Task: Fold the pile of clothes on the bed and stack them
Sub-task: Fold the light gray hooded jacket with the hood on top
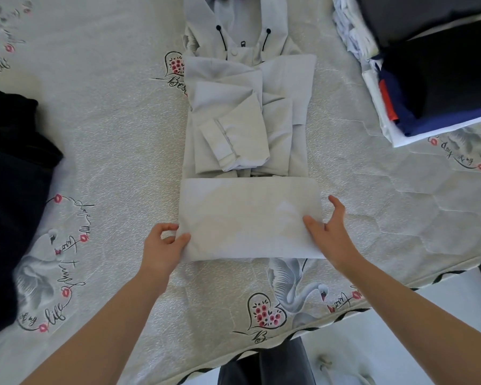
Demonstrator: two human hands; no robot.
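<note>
Folding is under way on a pale grey hooded jacket [247, 112] that lies flat in the middle of the bed [109, 134], hood toward twelve o'clock and both sleeves already crossed over the chest. Its bottom part [247, 220] is turned up once into a flat band at six o'clock of the garment, so the step in hand looks like rolling or folding the body upward from the hem.

At the band's eight o'clock corner the left hand [161, 245] grips the cloth: the thumb [182, 240] lies on top and the other fingers curl round the edge, narrowly parted. At the four o'clock corner the right hand [328, 232] holds the edge more loosely; its thumb [313, 223] rests on top of the fabric and the fingers [338, 207] reach along the side edge, fairly straight. Whether they tuck under the cloth I cannot tell.

Next, by my reading, both hands need to lift the band evenly and carry it toward twelve o'clock over the sleeves, keeping the side edges lined up so the sleeves do not slip out.

Finished folded clothes [433, 87] are stacked at two o'clock; a dark unfolded pile [11, 204] waits at nine o'clock.
</note>
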